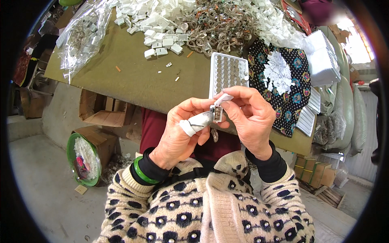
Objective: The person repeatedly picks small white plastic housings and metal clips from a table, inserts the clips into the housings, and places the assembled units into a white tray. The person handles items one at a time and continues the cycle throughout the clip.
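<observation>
While fingers (239, 92) curl inward, both hands (172, 131) (256, 121) pinch a white case (217, 114).

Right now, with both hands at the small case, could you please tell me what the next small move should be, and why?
Probably ease the white piece down over the small case with the right hand: the metal pieces inside look exposed, the left hand supports the case, and the right fingers pinch the white piece at its upper end.
</observation>
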`<state>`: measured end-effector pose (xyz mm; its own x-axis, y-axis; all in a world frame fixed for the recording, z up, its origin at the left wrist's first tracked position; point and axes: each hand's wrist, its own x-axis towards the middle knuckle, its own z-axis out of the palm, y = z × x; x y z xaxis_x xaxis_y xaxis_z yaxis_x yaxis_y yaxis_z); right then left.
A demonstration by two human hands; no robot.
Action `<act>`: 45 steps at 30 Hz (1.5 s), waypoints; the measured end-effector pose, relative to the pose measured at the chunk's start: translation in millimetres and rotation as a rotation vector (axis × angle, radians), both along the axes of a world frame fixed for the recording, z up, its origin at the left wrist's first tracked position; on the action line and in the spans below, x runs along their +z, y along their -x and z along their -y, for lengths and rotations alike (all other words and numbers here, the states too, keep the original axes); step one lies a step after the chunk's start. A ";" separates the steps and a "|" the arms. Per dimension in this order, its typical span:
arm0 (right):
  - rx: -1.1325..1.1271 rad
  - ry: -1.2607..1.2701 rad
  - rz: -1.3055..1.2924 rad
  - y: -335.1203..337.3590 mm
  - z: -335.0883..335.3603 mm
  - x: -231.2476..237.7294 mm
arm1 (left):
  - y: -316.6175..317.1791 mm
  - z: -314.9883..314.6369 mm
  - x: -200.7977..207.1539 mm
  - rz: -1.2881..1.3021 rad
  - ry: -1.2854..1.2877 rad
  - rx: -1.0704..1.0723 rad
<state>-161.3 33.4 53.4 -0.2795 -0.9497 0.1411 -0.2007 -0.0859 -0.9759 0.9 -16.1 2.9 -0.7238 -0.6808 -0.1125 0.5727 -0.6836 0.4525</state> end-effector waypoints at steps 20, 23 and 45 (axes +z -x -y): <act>0.164 0.311 -0.312 -3.8 -4.5 -22.6 | 0.2 -11.2 -1.7 0.129 -0.020 0.082; 0.161 0.364 -0.426 -4.5 -2.0 -28.2 | 0.9 -11.9 -4.2 0.038 -0.125 0.034; -0.312 0.205 -0.939 88.2 -8.9 -31.7 | 5.6 -0.1 -14.9 -0.073 -0.079 -0.025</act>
<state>-249.5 42.4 21.8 -0.2031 -0.7859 0.5840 -0.9222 -0.0469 -0.3838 -4.7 -16.0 -12.0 -0.7485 -0.6537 -0.1114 0.5848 -0.7299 0.3539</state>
